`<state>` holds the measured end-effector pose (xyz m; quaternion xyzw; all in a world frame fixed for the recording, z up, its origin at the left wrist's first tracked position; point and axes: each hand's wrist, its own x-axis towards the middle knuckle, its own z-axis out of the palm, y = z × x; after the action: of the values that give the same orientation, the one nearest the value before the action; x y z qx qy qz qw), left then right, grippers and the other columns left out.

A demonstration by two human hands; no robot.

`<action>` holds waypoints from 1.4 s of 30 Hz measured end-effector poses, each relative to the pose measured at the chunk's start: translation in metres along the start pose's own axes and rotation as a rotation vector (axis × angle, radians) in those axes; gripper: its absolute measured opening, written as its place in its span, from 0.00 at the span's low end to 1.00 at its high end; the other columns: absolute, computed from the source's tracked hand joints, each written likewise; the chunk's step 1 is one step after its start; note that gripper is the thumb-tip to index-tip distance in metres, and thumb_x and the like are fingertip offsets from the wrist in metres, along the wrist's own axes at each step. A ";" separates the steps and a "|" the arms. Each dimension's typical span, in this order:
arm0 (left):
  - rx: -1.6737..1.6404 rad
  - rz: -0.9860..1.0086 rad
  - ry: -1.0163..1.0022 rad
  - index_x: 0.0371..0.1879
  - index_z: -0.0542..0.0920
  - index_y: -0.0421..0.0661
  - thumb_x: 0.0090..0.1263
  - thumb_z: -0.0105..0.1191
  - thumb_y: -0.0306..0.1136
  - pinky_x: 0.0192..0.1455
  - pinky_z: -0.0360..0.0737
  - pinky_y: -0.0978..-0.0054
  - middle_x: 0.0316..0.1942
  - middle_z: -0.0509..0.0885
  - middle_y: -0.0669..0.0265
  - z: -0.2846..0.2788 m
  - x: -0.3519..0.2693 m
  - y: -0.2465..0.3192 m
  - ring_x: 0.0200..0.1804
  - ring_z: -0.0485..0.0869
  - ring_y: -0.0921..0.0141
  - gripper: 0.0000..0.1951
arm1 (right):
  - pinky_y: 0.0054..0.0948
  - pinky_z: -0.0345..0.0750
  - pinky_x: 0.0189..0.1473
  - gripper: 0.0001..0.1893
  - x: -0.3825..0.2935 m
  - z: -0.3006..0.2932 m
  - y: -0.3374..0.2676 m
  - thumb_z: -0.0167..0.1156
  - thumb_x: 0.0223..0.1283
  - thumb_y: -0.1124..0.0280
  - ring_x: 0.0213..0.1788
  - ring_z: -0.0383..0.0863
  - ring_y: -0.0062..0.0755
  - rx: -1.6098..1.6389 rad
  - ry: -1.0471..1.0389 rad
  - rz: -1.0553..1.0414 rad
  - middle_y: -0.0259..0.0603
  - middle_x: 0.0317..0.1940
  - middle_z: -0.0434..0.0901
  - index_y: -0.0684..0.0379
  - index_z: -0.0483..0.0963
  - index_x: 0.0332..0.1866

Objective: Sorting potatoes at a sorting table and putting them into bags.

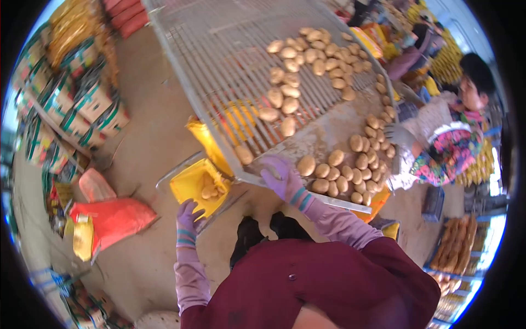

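My left hand [190, 218], in a purple glove, is beside the rim of a yellow bag [181, 185] that hangs open in a metal frame with potatoes [210, 191] at its bottom; its fingers are apart and hold nothing visible. My right hand [281, 177], also gloved, is at the near edge of the metal sorting table [230, 80]. Its fingers are curled, and whether something is in them cannot be told. A single potato [244, 155] lies left of it, and several potatoes [345, 172] lie to its right on the flat metal part. More potatoes [318, 51] rest on the bars.
Across the right side, a co-worker's gloved hand [398, 135] touches the potatoes. A red sack [119, 220] lies on the floor at left, before stacked cartons [94, 103]. Other people work at upper right. Filled brown net bags [454, 246] stand at lower right.
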<state>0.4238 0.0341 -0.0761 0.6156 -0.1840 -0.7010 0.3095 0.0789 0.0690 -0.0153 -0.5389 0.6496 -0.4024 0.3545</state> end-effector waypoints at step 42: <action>1.239 1.034 -0.063 0.71 0.71 0.43 0.59 0.71 0.44 0.72 0.71 0.58 0.66 0.76 0.46 0.601 0.294 0.217 0.68 0.75 0.50 0.41 | 0.44 0.79 0.52 0.28 -0.159 -0.216 0.135 0.73 0.46 0.71 0.52 0.79 0.49 -0.685 0.540 0.034 0.45 0.56 0.76 0.49 0.76 0.57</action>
<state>-0.1330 -0.3950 -0.0526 0.4924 -0.8093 -0.2566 0.1917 -0.1436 0.2693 -0.0418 -0.4901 0.8238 -0.2841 -0.0208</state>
